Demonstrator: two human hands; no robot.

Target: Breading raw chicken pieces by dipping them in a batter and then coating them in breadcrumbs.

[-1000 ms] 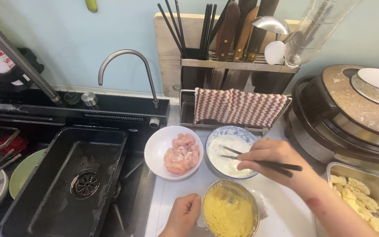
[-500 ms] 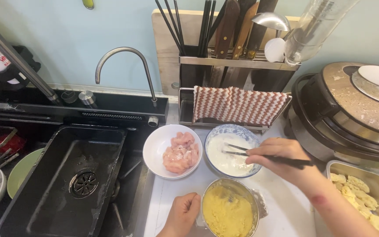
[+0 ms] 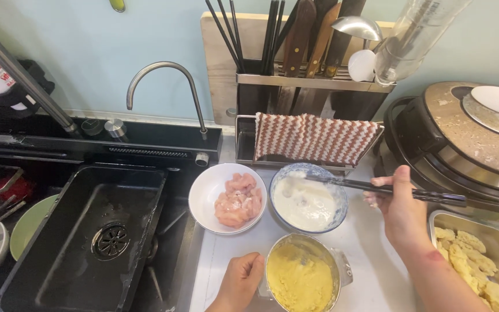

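My right hand [image 3: 399, 209] grips a pair of dark chopsticks [image 3: 371, 186], their tips reaching over the far rim of a blue-rimmed bowl of white batter [image 3: 307, 202]. To its left stands a white bowl of raw pink meat pieces [image 3: 228, 198]. In front of both, a metal cup of yellow crumbs [image 3: 302, 279] is steadied by my left hand [image 3: 239, 281], which rests against its left side. A metal tray of crumb-coated pieces [image 3: 473, 261] lies at the lower right, beside my right forearm.
A black sink [image 3: 88, 231] with a curved tap [image 3: 166, 86] fills the left. Behind the bowls hangs a striped cloth [image 3: 316, 137] on a utensil rack [image 3: 313, 81]. A round cooker [image 3: 469, 138] stands at the right. Plates [image 3: 7, 242] sit at the far left.
My right hand has shifted right and pulled the chopsticks back, so their tips now sit at the batter bowl's far edge. My left hand stays on the cup.
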